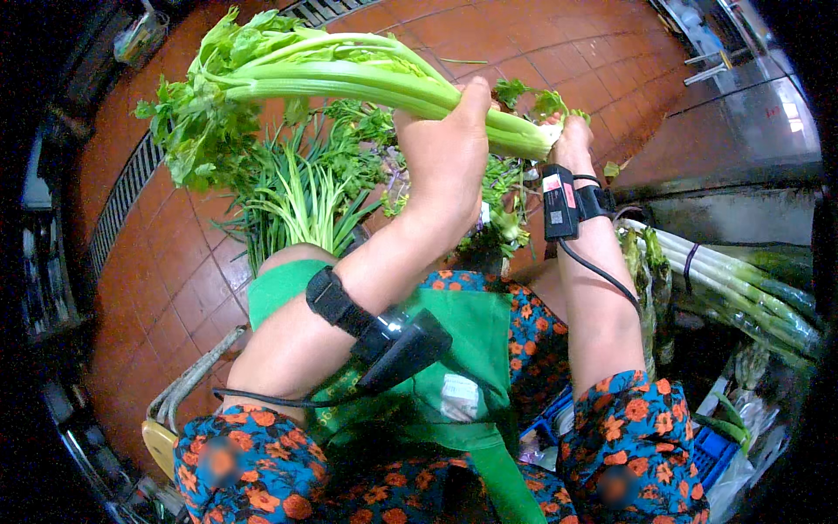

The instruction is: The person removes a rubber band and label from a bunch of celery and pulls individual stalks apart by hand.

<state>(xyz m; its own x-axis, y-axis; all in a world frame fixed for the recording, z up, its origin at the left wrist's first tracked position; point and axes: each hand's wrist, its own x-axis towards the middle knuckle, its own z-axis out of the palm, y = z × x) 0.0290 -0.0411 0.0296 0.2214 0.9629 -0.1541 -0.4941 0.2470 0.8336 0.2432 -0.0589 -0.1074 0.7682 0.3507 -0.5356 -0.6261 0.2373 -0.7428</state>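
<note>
A bunch of celery point(340, 82) is held up above the floor, its leafy tops at the left and pale cut base at the right. My left hand point(445, 150) grips its stalks near the base, thumb lying across them. Beside the base is my right hand point(571, 141), with fingers curled around a small leafy celery sprig point(550, 103); its fingertips are mostly hidden. Below the bunch lie long green garlic chives or similar greens point(239, 216), a clump of yellow-green chives point(304, 203) and leafy herbs point(357, 147). Trimmed greens point(507, 196) lie behind my left wrist.
Red-brown tiles point(163, 275) cover the floor, with a drain grate point(127, 190) at left. Bundled leeks or large scallions point(727, 281) lie at right near a metal cabinet point(740, 137). A blue plastic crate point(713, 452) stands lower right. A chair point(160, 439) is lower left.
</note>
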